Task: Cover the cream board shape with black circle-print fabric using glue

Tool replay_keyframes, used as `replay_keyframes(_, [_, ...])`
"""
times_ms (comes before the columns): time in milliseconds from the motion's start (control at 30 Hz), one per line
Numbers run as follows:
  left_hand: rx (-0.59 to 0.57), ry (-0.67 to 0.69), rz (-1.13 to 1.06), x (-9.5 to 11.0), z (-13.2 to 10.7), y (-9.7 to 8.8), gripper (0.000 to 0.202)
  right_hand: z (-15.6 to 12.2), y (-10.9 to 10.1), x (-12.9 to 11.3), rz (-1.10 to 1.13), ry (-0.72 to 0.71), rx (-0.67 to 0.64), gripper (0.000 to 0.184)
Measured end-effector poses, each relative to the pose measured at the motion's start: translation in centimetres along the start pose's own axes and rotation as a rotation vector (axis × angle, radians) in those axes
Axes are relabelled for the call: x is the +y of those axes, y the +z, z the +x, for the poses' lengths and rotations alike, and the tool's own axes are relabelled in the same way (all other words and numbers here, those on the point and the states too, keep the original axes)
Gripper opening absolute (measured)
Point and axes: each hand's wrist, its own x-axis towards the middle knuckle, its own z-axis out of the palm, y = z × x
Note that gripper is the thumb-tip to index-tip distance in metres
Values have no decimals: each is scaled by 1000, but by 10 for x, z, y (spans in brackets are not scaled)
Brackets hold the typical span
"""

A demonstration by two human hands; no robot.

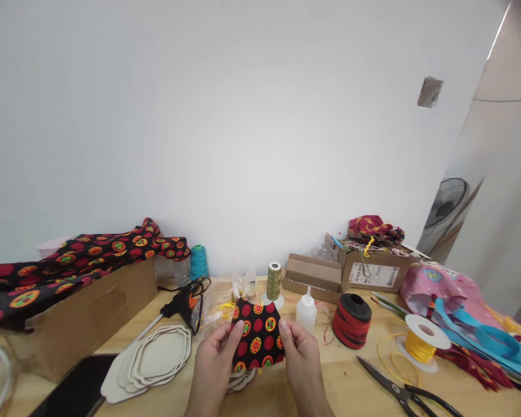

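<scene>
A small piece of black fabric with red and yellow dots (pixel 257 333) is held up between both hands over the wooden table (pixel 338 376). My left hand (pixel 213 365) pinches its left edge with thumb and fingers. My right hand (pixel 299 362) pinches its right edge the same way. Under the fabric lie a few white scalloped cut-outs (pixel 242 379), partly hidden. A bigger stack of the same white shapes (pixel 154 359) lies to the left of my left hand.
A cardboard box (pixel 82 315) draped with matching fabric (pixel 69 260) stands left. Glue gun (pixel 186 301), teal spool (pixel 198 262), green spool (pixel 274 281), glue bottle (pixel 306 313), red spool (pixel 351 320), yellow spool (pixel 421 341), scissors (pixel 406 391), phone (pixel 76 388), blue ribbons (pixel 481 336).
</scene>
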Motion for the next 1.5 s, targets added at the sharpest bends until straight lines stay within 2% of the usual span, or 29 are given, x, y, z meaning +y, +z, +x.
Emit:
replay_keyframes(100, [10, 5, 24, -2, 0, 0, 27, 1, 2, -1, 12, 36, 14, 33])
replay_keyframes(233, [4, 36, 88, -5, -3, 3, 31, 2, 3, -1, -69, 20, 95, 34])
replay_keyframes(333, [-25, 14, 41, -4, -6, 5, 33, 1, 3, 1, -100, 13, 125, 34])
replay_keyframes(400, [-21, -19, -11, -1, -8, 6, 34, 0, 4, 3, -94, 24, 115, 34])
replay_keyframes(533, [24, 12, -4, 3, -6, 7, 35, -3, 5, 3, -138, 23, 104, 33])
replay_keyframes(733, [-8, -46, -16, 2, -5, 7, 36, -7, 7, 2, -141, 29, 93, 33])
replay_keyframes(967, [2, -64, -87, 3, -5, 5, 30, -11, 6, 8, -251, -55, 49, 31])
replay_keyframes(1167, [-99, -175, -296, 6, -9, 7, 30, -11, 5, 8, -252, -85, 54, 29])
replay_keyframes(1300, [-159, -159, -318, 5, -10, 6, 33, -8, 4, 7, -212, -46, 94, 32])
replay_keyframes(1500, [-51, -152, -155, 4, -11, 8, 25, -8, 4, 4, -118, 28, 115, 31])
